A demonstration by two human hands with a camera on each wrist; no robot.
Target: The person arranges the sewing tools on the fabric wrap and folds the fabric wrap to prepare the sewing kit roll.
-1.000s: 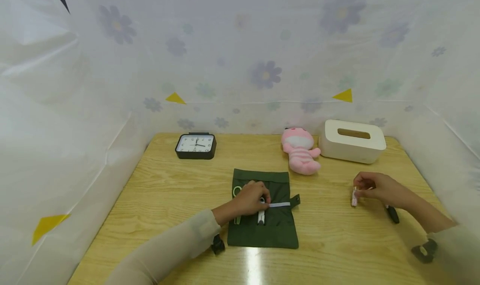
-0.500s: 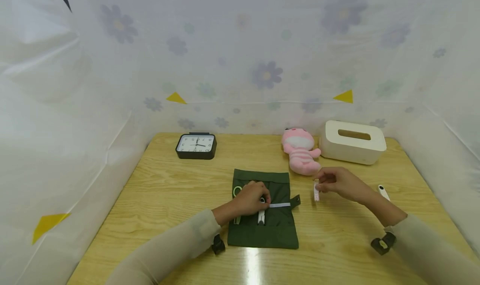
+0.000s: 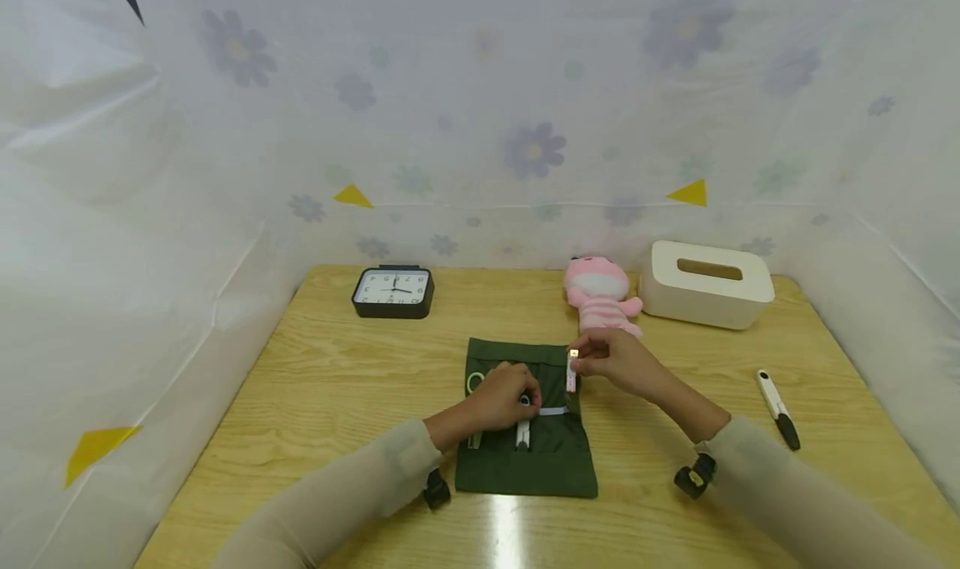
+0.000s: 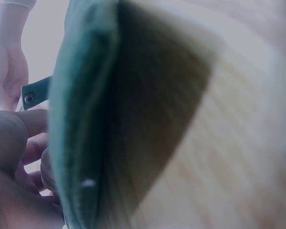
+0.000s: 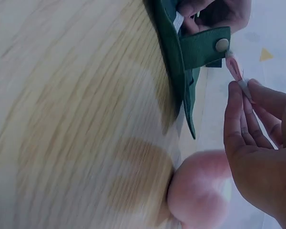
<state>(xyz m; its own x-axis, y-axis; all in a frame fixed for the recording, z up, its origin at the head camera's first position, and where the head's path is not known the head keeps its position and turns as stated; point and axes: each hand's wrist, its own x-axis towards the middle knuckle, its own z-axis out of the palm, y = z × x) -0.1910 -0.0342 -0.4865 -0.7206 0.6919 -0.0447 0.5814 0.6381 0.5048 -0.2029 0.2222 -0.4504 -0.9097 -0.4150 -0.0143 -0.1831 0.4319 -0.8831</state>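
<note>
A dark green fabric roll point(image 3: 525, 473) lies unfolded on the table. My left hand point(image 3: 504, 396) rests over it and pinches the white elastic band point(image 3: 553, 411) that crosses it. Under that band sit scissors with pale green handles point(image 3: 474, 381), partly hidden by the hand, and a white tool with a dark tip point(image 3: 522, 434). My right hand point(image 3: 618, 361) pinches a small pink-and-white nail clipper point(image 3: 572, 373) between thumb and fingers, upright above the roll's right part. In the right wrist view the nail clipper point(image 5: 234, 67) appears near the roll's snap tab point(image 5: 207, 47).
A white tool with a black end point(image 3: 778, 411) lies at the right of the table. Behind are a pink plush toy point(image 3: 602, 298), a cream tissue box point(image 3: 705, 290) and a black-framed clock point(image 3: 392, 292). Patterned sheeting walls surround the table.
My right hand has carried the nail clipper leftwards from the table's right side to above the roll, uncovering the white tool with the black end. The left hand has stayed in place.
</note>
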